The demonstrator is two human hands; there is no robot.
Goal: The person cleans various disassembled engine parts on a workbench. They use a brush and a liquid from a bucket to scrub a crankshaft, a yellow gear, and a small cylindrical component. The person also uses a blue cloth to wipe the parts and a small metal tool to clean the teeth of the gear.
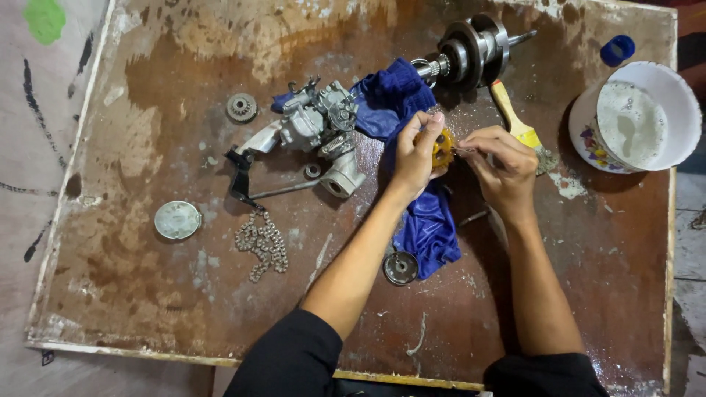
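A small yellow gear (pixel 442 147) sits above the middle of the counter (pixel 147 294), gripped in the left hand (pixel 413 154), whose fingers curl closed around its left side. The right hand (pixel 500 160) meets it from the right, fingertips pinched together on something thin at the gear's edge; what it pinches is too small to tell. Both hands are close together, almost touching over the gear.

Under them lies a blue cloth (pixel 412 213), running from the top centre down toward the person. A round metal disc (pixel 401 267) rests at the cloth's lower edge. Left of the cloth stands a grey metal engine part (pixel 316 125) with a black lever (pixel 239 176) at its lower left. A chain (pixel 262 242) lies bunched below it, a flat round cap (pixel 177 220) further left, and a small toothed wheel (pixel 241 107) above that.

Above the hands, a crankshaft (pixel 471 51) lies at the top of the counter, its end touching the cloth. A brush (pixel 518 126) with a pale handle lies just right of it, bristles toward the right.

At the right edge stands a white bucket (pixel 588 140) with a flower print on its wall; inside it is a pale, cloudy liquid (pixel 629 121). A blue cap (pixel 617 50) lies just above the bucket.
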